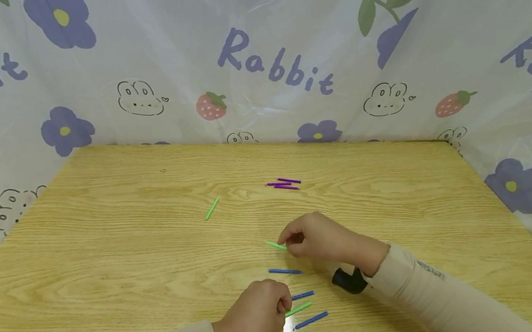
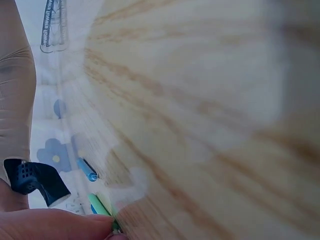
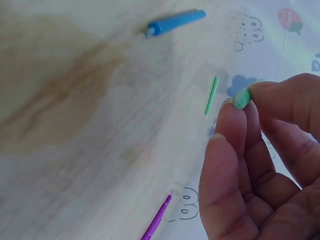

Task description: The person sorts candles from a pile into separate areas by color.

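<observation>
Through my cameras, I have the right hand (image 1: 323, 239) pinching one green stick (image 1: 275, 245) over the counter (image 1: 130, 230) and the left hand (image 1: 253, 315) pinching another green stick (image 1: 299, 309) between blue sticks (image 1: 311, 320), where light, steady pressure should suit both.

green sticks (image 1: 211, 208): 3 | blue sticks (image 1: 285, 271): 3 | purple sticks (image 1: 286, 187): 3 | wooden tabletop (image 1: 121, 237): 1

Three purple candles (image 1: 280, 184) lie clustered toward the far edge of a wood-grain table (image 1: 108, 249), a single green candle (image 1: 212, 209) slanting to their left, while three blue candles (image 1: 311, 320) lie spaced apart nearer the front edge.
</observation>
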`<state>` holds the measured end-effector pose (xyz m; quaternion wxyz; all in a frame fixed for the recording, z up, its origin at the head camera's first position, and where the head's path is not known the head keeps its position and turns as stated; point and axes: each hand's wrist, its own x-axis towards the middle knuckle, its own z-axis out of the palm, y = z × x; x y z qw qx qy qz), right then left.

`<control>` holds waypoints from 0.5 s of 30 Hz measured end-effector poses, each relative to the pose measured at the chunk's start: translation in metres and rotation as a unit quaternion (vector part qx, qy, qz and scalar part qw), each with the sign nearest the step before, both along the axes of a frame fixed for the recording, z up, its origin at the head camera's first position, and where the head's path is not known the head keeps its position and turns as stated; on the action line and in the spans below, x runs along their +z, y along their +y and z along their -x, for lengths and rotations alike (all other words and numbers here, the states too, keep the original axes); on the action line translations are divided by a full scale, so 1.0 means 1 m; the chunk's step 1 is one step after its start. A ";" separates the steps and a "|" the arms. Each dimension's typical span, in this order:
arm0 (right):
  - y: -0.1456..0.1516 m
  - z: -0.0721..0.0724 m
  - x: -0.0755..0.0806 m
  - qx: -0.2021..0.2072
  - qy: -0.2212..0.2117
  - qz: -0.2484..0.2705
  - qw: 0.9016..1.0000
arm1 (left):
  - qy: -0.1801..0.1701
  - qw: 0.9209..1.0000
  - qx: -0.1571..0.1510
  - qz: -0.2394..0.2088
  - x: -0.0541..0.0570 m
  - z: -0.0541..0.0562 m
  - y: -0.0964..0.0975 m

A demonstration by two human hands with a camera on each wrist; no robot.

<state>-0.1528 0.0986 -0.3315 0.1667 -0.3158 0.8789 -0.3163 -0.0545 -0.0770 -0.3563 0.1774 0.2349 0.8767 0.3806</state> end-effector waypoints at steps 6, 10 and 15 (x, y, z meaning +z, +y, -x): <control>-0.005 0.008 0.004 -0.014 -0.006 0.004 1.000 | 0.003 1.000 -0.001 -0.009 -0.001 0.000 -0.001; -0.010 0.014 0.006 -0.022 -0.011 0.006 1.000 | 0.012 1.000 -0.002 -0.006 -0.001 0.000 -0.001; -0.013 0.021 0.007 -0.038 -0.023 0.009 0.999 | 0.003 1.000 -0.001 -0.007 -0.001 0.002 -0.001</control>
